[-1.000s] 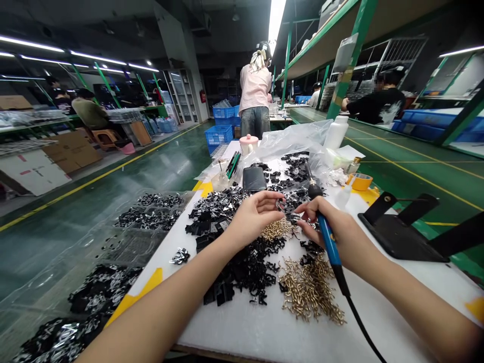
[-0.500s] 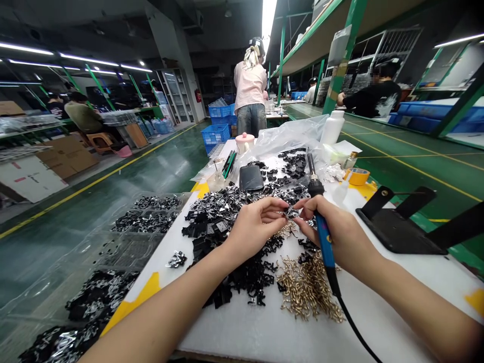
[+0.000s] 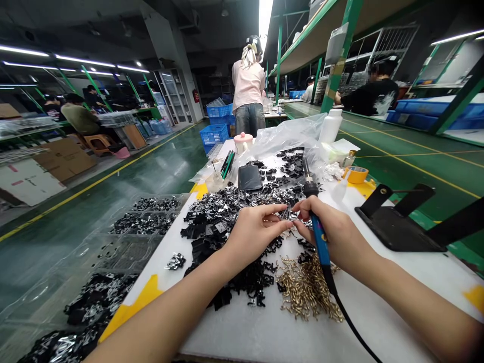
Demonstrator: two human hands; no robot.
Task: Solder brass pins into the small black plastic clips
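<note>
Handling a small metal part (image 3: 284, 214) above the worktable (image 3: 227, 340), the person brings both sets of fingertips close together. Left hand (image 3: 257, 229): thumb and forefinger appear to pinch the part, which sits between the two hands; its exact shape is too small to read. Right hand (image 3: 328, 227): wrapped around the blue handle of a soldering iron (image 3: 322, 244), thumb and forefinger reaching to the part's edge. Whether these also grip it cannot be told. The iron's tip points away from the person, well apart from the part.

Progress, as judged from the layout: work on this one piece seems under way, not finished, since it is between the fingers and the iron is not applied to it. Much stock lies loose: a broad heap of black and silver parts (image 3: 212, 214) beyond and left of the hands, and a pile of brass-coloured pieces (image 3: 308, 287) nearer the person. A small silver cluster (image 3: 175, 261) lies apart at the left. The clear tray (image 3: 130, 252) beside the table carries parts in several compartments; whether those are completed pieces or supply cannot be told. Black stand (image 3: 404, 229) at right, iron off it.
</note>
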